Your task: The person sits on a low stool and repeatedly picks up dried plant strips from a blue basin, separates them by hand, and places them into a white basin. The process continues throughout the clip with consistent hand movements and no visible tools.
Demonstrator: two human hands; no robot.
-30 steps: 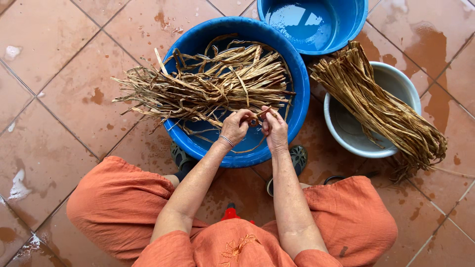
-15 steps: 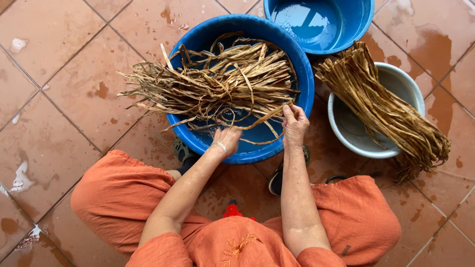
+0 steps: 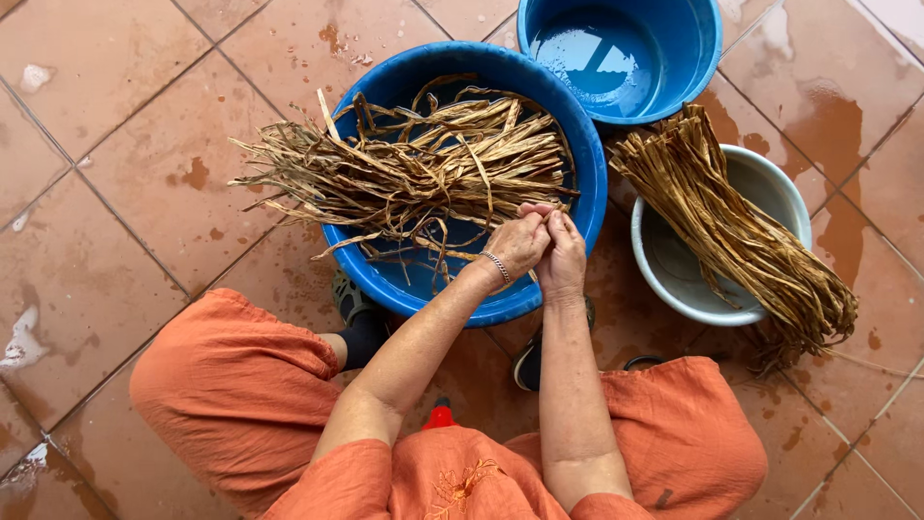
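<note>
Nearest to me I see my knees in loose orange cloth, squatting on the wet terracotta tiled floor [image 3: 115, 183]. Just beyond them, my left hand [image 3: 515, 248] and right hand [image 3: 561, 255] are pressed together over the near rim of the large round blue plastic basin [image 3: 587, 164], both closed on the end of a strand from the tangled bundle of dry tan plant strips [image 3: 414, 173]. That bundle lies across the basin, its left ends spilling over the rim above the floor. A thin metal bracelet [image 3: 496, 267] sits on my left wrist. To the right, a pale grey-white round bucket [image 3: 780, 193] carries a straighter sheaf of the same tan strips [image 3: 731, 231] laid across it. Farthest off, a smaller blue tub [image 3: 703, 48] holds shallow water, touching the basin's far rim.
</note>
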